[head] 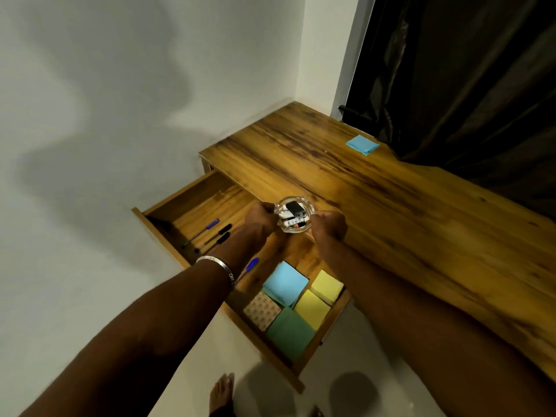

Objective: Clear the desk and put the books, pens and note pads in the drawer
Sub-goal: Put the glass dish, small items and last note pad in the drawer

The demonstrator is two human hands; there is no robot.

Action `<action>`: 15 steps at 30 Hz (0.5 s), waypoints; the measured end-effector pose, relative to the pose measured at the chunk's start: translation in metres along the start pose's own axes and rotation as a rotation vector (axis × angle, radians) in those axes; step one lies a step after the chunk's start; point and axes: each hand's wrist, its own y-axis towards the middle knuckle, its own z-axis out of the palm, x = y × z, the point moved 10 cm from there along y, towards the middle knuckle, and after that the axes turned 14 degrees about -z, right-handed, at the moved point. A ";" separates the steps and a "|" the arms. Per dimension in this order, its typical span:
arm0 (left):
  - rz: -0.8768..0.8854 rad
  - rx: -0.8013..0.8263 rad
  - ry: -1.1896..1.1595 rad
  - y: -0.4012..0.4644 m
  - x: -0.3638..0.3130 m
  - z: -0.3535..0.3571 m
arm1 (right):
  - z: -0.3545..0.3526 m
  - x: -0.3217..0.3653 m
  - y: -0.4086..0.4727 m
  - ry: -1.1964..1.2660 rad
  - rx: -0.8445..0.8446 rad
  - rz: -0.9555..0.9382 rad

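Both hands hold a clear glass dish (294, 214) filled with small items, at the desk's near edge above the open drawer (168, 206). My left hand (258, 219) grips its left rim and my right hand (329, 225) grips its right rim. Inside the drawer lie a blue-capped pen (210, 224), two black pens (221, 233), another blue pen (250, 265), and note pads: blue (284, 282), two yellow (319, 296), green (290, 332) and a patterned one (261, 310). One blue note pad (362, 144) remains on the wooden desk (391, 212), far right.
A white wall stands left of the desk and a dark curtain (466, 79) hangs behind its far right side. The drawer juts out over a pale floor, where my bare foot (222, 392) shows below.
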 end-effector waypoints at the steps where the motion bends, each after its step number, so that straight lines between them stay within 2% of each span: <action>1: 0.002 0.008 0.010 0.016 0.007 -0.004 | 0.004 0.004 -0.006 -0.026 -0.005 0.002; 5: -0.004 0.039 0.063 0.063 0.028 -0.023 | 0.022 0.017 -0.030 -0.085 -0.023 0.020; 11: 0.056 0.016 0.221 0.041 0.024 -0.060 | 0.061 0.012 -0.061 -0.056 -0.014 0.087; 15: 0.090 0.060 0.301 0.036 0.027 -0.064 | 0.080 -0.011 -0.074 -0.025 -0.027 0.167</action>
